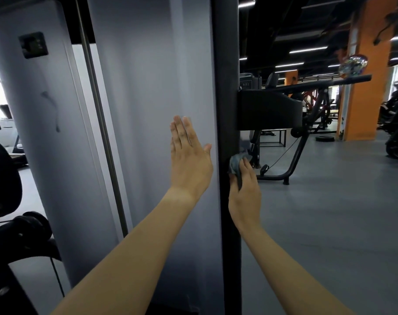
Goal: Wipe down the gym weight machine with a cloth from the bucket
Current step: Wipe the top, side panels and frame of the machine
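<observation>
Right hand (244,192) shown curled round a crumpled grey-blue cloth (236,164), the wad being pressed against the right-hand edge of the tall matt-black upright post (226,87) of the weight machine. The cloth is gripped at the fingertips, so that it lies between the hand and the post and a little higher than the palm.

The long axis of the post is seen to run vertically through the whole height of the view. The wiping stroke is therefore judged to be directed along that axis, up or down, rather than across it. Directly above the cloth, on the same side of the post, a black box-shaped housing (266,110) is mounted. An upward stroke would be stopped beneath it, and more of the post's visible length lies below the grip.

The left hand (189,160) is laid flat, fingers straight and together, with nothing held, on the pale grey smooth panel (152,76) immediately left of the post, at about the height of the cloth. It is judged to serve as a brace. The right hand is the nearer to the post's right face, and the cloth is carried by it.

Further left of the post, a thin steel guide rod (102,110) and a second grey column (45,144) are visible. The bucket named in the task is not seen.
</observation>
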The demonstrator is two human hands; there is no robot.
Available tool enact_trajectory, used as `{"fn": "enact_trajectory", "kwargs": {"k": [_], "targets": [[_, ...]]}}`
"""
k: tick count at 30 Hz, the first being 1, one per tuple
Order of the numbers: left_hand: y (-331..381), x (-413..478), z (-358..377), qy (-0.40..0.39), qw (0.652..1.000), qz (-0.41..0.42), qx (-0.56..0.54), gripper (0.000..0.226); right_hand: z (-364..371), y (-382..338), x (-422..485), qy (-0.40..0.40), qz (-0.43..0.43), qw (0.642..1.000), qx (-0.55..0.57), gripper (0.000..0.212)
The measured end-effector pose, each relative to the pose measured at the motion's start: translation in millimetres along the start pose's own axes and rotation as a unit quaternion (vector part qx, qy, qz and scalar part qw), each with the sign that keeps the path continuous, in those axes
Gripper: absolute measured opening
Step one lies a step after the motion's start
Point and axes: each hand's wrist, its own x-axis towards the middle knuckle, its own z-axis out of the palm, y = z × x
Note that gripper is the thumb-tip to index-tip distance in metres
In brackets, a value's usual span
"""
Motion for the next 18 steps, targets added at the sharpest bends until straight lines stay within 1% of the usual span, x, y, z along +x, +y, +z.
{"fn": "enact_trajectory", "kwargs": {"k": [2,3,6,8,11,13,15,18], "targets": [[0,-6,2,0.009,1.0,0.013,0.018,0.087,-4,-20,26,0.007,0.003,0.999,0.036,0.046],[-1,-10,3,0.021,0.999,0.033,0.037,0.088,-7,-31,39,0.016,0.006,0.998,0.057,0.043],[-6,-24,8,0.045,0.985,0.123,0.11,0.084,-7,-45,57,0.039,0.03,0.993,0.105,0.038],[-8,-30,12,0.041,0.973,0.168,0.15,0.078,-3,-35,43,0.029,0.033,0.994,0.103,0.042],[-11,-36,16,0.032,0.969,0.179,0.168,0.071,5,-2,1,-0.003,0.015,1.0,0.018,0.054],[-12,-38,19,0.026,0.968,0.177,0.175,0.07,5,18,-24,-0.03,-0.009,0.999,-0.039,0.058],[-11,-39,21,0.021,0.97,0.175,0.17,0.071,4,23,-32,-0.05,-0.01,0.998,-0.041,0.058],[-9,-38,25,0.022,0.974,0.169,0.147,0.073,4,4,-3,-0.053,0.036,0.998,0.01,0.056]]}}
